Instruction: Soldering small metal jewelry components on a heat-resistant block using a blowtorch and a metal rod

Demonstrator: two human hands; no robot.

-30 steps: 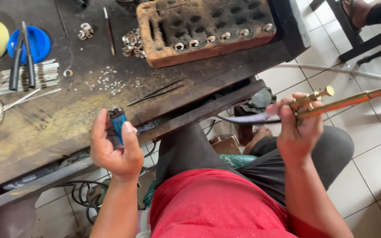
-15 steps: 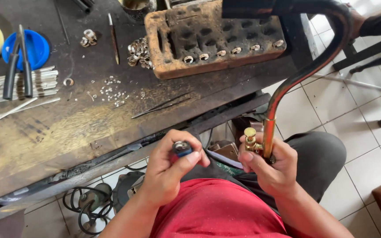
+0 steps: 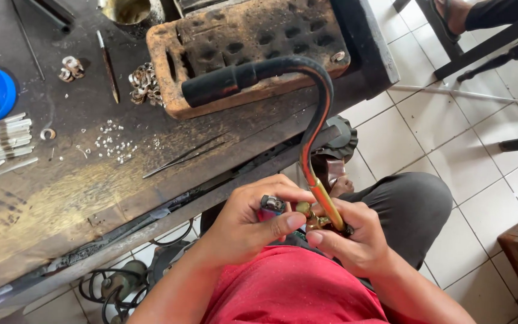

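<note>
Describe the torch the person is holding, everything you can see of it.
The torch is a thin, coppery-red metal tube that rises from a brass fitting, bends over in a hook and ends in a thick black sleeve pointing left above the perforated brick on the workbench. No flame shows. The right hand grips it at the brass base by the valve. The left hand, holding a small lighter, presses against that fitting.
</note>
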